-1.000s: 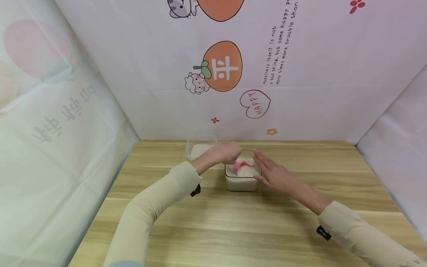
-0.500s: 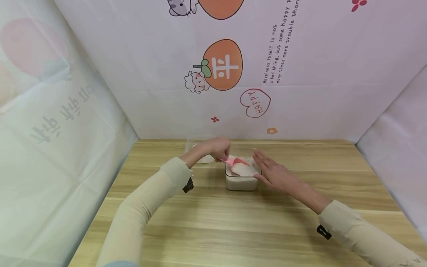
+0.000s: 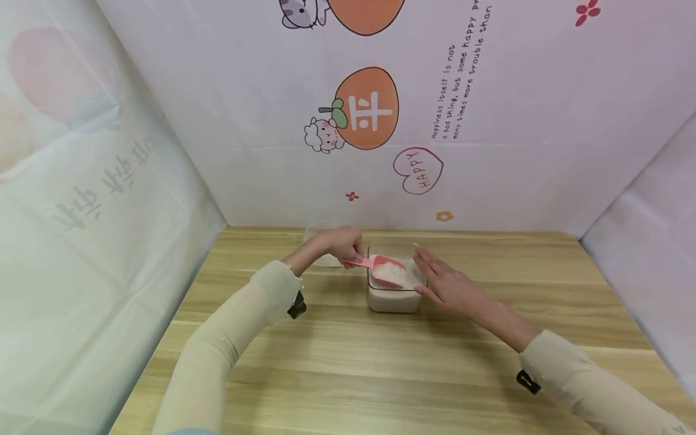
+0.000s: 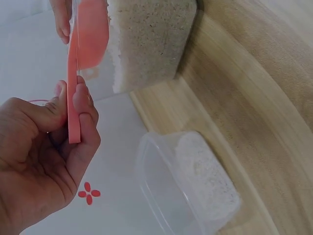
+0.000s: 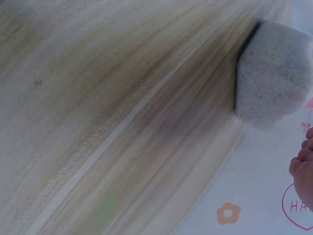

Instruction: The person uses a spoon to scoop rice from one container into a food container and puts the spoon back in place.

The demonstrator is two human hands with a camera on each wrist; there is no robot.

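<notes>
My left hand [image 3: 344, 243] pinches the handle of a pink scoop [image 3: 387, 272] between thumb and fingers, as the left wrist view [image 4: 58, 132] also shows. White rice lies in the scoop, which is level over the mouth of a clear square container [image 3: 394, 301] nearly full of rice [image 4: 146, 44]. Against that container's right rim rests my right hand [image 3: 448, 284], fingers straight. In the right wrist view only part of a hand [image 5: 305, 164] shows at the edge.
Behind the left hand stands a second clear plastic container [image 4: 168, 181] with a smaller amount of rice. The wooden table [image 3: 348, 374] meets a printed white backdrop [image 3: 505, 181] at the back, and white sheets hang at both sides.
The left hand has moved left and drawn the scoop up out of the rice, from tipped down to level with rice in it. My right hand has stayed at the container.
</notes>
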